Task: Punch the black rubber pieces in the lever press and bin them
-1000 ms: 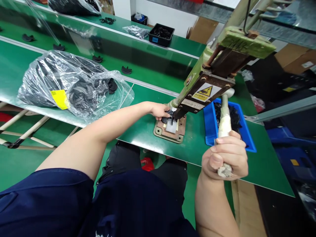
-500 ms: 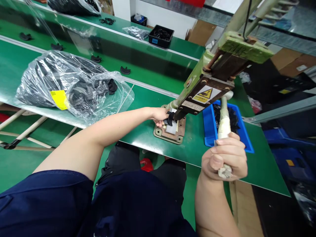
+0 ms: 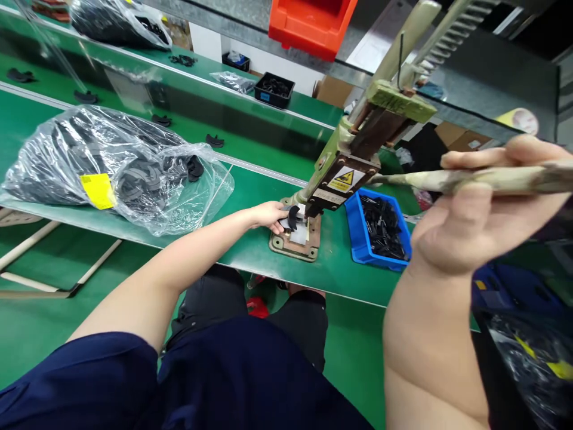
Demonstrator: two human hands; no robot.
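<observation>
Head view shows one long green surface [image 3: 250, 251], smooth and shiny, with a second green one behind it. One big clear plastic bag [image 3: 111, 167] lies on the left part of the surface. It is crinkly, full of dark curved parts, and has one yellow label. One green metal press [image 3: 358, 143] stands on the surface, with one yellow warning sticker on its brown front. One long pale handle [image 3: 470, 178] sticks out from the press to the right. It looks wrapped in worn tape. The right hand [image 3: 483, 209] is closed around this handle, fingers over the top and thumb under. One blue plastic tray [image 3: 358, 239] sits just right of the press, filled with many small black pieces. One flat brown metal base plate [image 3: 295, 242] lies under the press head. One small black curved part [image 3: 293, 216] rests on the plate, under the press head. The left hand [image 3: 268, 215] is at the left of the plate, and its fingers pinch this part, touching it. Three or four loose black curved parts lie on the back surface, well apart from both hands. One orange bin [image 3: 308, 24] and one small black box [image 3: 274, 89] sit farther back.
</observation>
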